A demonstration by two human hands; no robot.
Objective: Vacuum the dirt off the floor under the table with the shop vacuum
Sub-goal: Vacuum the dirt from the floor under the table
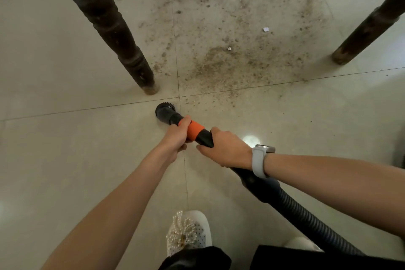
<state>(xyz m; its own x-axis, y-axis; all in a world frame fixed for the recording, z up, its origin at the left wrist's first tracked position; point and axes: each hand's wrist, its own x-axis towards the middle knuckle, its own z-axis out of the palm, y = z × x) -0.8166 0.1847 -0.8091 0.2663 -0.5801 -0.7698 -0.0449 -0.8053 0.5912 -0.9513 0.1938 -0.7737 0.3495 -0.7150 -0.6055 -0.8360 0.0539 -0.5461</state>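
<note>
Brown dirt [230,35] lies scattered over the pale floor tiles between two dark table legs, with small white scraps in it. The vacuum's black round brush nozzle [164,111] sits on the floor just short of the dirt's near edge. My left hand [176,136] grips the wand at its orange collar [195,130]. My right hand [225,149], with a white watch on the wrist, grips the black wand just behind. The ribbed black hose [306,217] runs back to the lower right.
A turned dark table leg [114,28] stands left of the nozzle, and another leg [368,28] at the right. My white beaded shoe [188,232] is at the bottom centre. Bare tile [65,160] spreads to the left.
</note>
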